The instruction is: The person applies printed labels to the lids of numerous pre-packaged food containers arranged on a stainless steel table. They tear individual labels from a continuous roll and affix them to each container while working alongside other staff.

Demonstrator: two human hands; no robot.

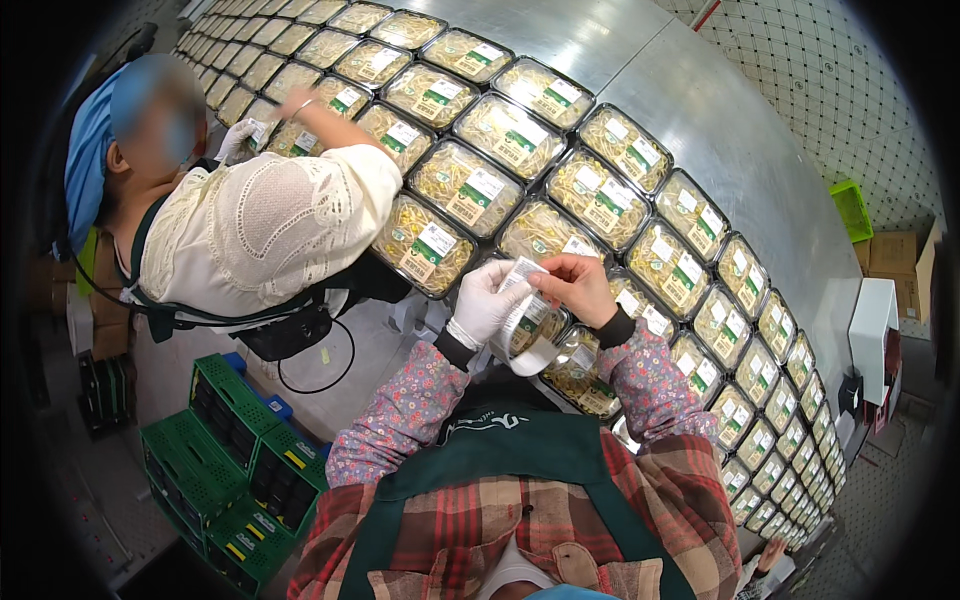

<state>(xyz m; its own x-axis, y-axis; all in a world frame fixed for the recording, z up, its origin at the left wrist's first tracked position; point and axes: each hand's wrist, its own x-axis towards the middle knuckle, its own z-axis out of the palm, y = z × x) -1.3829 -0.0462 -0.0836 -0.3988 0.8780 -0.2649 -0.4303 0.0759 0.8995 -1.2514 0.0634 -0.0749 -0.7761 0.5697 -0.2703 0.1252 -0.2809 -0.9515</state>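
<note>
My left hand (480,304), in a white glove, holds a curling strip of white printed labels (535,360). The strip's loose end loops down below the glove. With thumb and finger, my bare right hand (582,291) pinches the upper end of this strip. Both hands are above clear-lidded trays of bean sprouts. Just beyond them lies one tray (551,225), partly hidden by my hands. A tray to the right (600,196) carries a small extra white label beside its green and white one; a tray to the left (466,187) shows no such extra label.
Rows of sprout trays (510,135) cover much of a steel table (720,97). At left a co-worker (255,225) reaches over the trays. Green crates (202,465) are stacked on the floor at lower left. Another person's hand (771,555) shows at lower right.
</note>
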